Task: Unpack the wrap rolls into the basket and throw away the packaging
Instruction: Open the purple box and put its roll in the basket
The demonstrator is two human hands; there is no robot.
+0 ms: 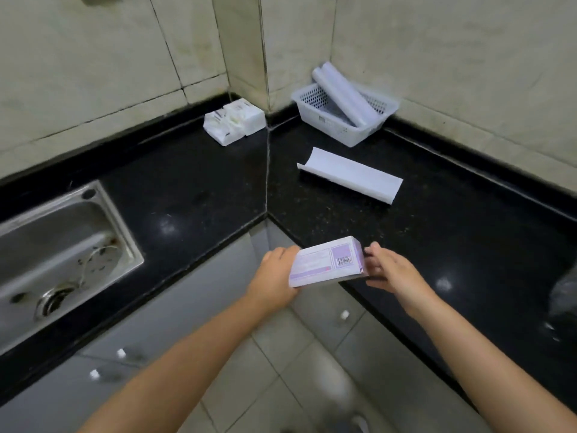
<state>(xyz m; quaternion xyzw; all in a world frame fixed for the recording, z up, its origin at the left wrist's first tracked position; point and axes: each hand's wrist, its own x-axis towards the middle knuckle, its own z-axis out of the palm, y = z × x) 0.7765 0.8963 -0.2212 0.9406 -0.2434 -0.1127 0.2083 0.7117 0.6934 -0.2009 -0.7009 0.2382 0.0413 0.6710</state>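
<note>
A purple and white cardboard box (326, 262) with a barcode is held over the inner corner of the black counter (193, 189). My left hand (276, 276) grips its left end from below. My right hand (385, 267) touches its right end, fingers curled at the edge. A white perforated basket (312, 101) stands in the far corner with two white wrap rolls (346, 92) leaning in it, their ends sticking above the rim. A curved white cardboard sheet (352, 173) lies on the counter in front of the basket.
White packets (232, 121) sit against the back wall left of the corner pillar. A steel sink (59, 245) is set in the counter at left. A crumpled plastic bag (563, 295) lies at the right edge. Grey cabinets and a tiled floor lie below.
</note>
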